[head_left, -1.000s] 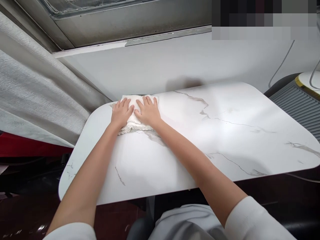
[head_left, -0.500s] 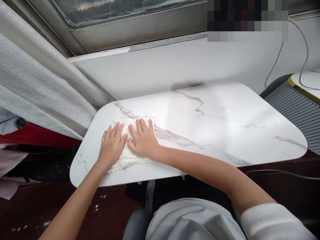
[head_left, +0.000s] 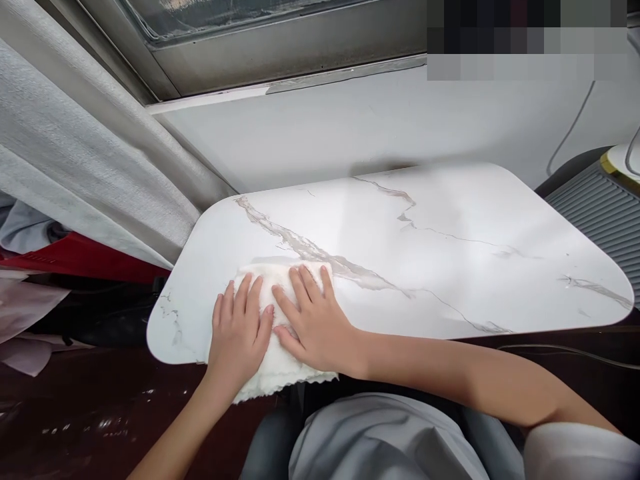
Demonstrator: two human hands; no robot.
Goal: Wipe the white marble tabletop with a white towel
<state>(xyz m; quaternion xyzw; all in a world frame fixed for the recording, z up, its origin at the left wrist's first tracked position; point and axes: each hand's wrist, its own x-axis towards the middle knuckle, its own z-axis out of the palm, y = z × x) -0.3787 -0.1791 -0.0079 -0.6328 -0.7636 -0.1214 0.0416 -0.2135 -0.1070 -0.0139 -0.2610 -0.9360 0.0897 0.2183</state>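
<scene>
A white, fluffy cloth [head_left: 281,370] with a wavy edge lies on the white marble-patterned table [head_left: 450,267], and its near edge hangs past the table's front edge. My left hand [head_left: 239,333] rests flat on the left part of the cloth, fingers stretched out and slightly apart. To its right, my right hand [head_left: 317,327] presses flat on the same cloth with spread fingers. The two thumbs are close together but do not touch. Parts of the cloth under both palms are hidden.
A pale curtain [head_left: 120,147] hangs at the left, beside a window frame [head_left: 280,53] and the white wall [head_left: 325,127]. At the right stands a grey ribbed appliance [head_left: 595,207] with a cable. Red fabric [head_left: 85,260] shows at the lower left.
Both hands have slid the cloth toward me and slightly right, from the tabletop to the front edge. The view has shifted a little too.
</scene>
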